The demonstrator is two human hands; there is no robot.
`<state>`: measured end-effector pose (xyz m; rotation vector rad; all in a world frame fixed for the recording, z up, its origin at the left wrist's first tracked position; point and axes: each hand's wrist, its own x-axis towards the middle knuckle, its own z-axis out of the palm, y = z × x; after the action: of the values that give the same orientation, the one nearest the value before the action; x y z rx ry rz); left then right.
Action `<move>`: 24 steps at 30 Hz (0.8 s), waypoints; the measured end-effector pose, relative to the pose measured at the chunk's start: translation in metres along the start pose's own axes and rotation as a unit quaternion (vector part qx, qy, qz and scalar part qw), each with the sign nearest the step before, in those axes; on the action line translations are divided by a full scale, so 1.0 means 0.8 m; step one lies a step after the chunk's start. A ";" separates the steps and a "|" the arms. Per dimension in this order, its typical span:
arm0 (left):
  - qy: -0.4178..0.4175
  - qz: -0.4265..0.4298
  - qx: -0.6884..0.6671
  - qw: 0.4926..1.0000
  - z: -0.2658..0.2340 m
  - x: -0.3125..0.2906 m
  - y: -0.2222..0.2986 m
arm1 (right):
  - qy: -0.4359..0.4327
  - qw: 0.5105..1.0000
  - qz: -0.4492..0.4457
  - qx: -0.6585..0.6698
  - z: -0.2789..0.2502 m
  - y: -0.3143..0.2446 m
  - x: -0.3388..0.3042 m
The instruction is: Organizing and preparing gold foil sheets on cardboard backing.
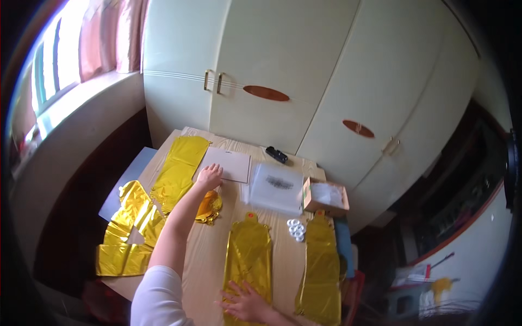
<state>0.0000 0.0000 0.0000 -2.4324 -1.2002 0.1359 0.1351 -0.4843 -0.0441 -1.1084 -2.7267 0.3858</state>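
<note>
My left hand (211, 176) reaches far over the table, fingers stretched out at the near left corner of a pale flat card (228, 164). Whether it touches the card is hard to tell. My right hand (247, 304) lies with spread fingers on the lower part of a flat gold foil balloon (247, 250), which has a small tab with a red spot at its far end. Just beneath my left wrist sits a folded orange-gold foil bundle (209, 207). A second flat gold foil piece (319, 266) lies to the right, with several white rings (296, 230) between the two.
More gold foil (182, 163) lies at the far left, and a bent foil shape (122, 258) at the near left. A stack of clear plastic bags (272, 190), a cardboard box (329, 205) with white contents and a black object (277, 155) occupy the back. Cabinets (272, 49) stand behind.
</note>
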 end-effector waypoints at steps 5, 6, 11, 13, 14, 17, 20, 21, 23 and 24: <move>-0.008 -0.012 -0.193 0.981 0.026 0.098 0.140 | -0.069 0.997 0.012 -0.027 -0.105 0.095 -0.134; 0.017 0.014 -0.157 0.987 0.025 0.097 0.134 | -0.058 0.998 0.007 -0.028 -0.103 0.099 -0.136; 0.030 0.063 -0.149 0.986 0.015 0.102 0.135 | -0.026 0.999 -0.004 -0.025 -0.074 0.115 -0.144; 0.039 0.074 -0.162 0.983 0.005 0.103 0.136 | -0.024 0.999 -0.006 -0.026 -0.071 0.117 -0.147; 0.039 0.076 -0.171 0.982 0.001 0.102 0.140 | -0.020 0.999 -0.007 -0.026 -0.068 0.118 -0.148; 0.057 0.065 -0.139 0.987 0.002 0.094 0.137 | 0.043 0.998 -0.030 -0.015 -0.041 0.127 -0.152; 0.096 0.042 -0.134 0.985 -0.004 0.087 0.150 | 0.037 0.999 -0.011 0.003 -0.015 0.130 -0.157; 0.112 0.031 -0.141 0.983 -0.008 0.084 0.154 | 0.012 1.000 -0.003 -0.007 -0.014 0.130 -0.159; 0.155 -0.030 -0.176 0.972 -0.022 0.074 0.154 | -0.035 0.999 0.005 -0.032 -0.017 0.130 -0.159; 0.179 -0.043 -0.189 0.965 -0.032 0.065 0.152 | -0.058 0.997 0.008 -0.045 -0.021 0.128 -0.158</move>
<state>0.1289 -0.0336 -0.0216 -2.5592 -1.2473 -0.5857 0.2965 -0.4994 -0.0672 -1.1670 -2.8631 0.3413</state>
